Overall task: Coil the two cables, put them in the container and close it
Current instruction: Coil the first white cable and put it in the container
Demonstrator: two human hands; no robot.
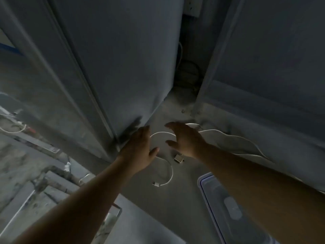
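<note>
Dim grey dusty floor (158, 217) between pale panels. A clear plastic container with a bluish rim (202, 182) sits at 4 o'clock. Left hand (139, 148) and right hand (186, 140) hover at centre, apart, fingers spread, gripping nothing. The short white cable (169, 175) curls toward 6, and the long white cable (228, 135) trails toward 3.

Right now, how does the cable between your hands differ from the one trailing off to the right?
The near cable curls in loose loops; the far cable runs off rightward in long waves. The near cable shows a connector end at the front; the far cable's ends are hidden. Both are white, uncoiled and lying on the floor.
</note>
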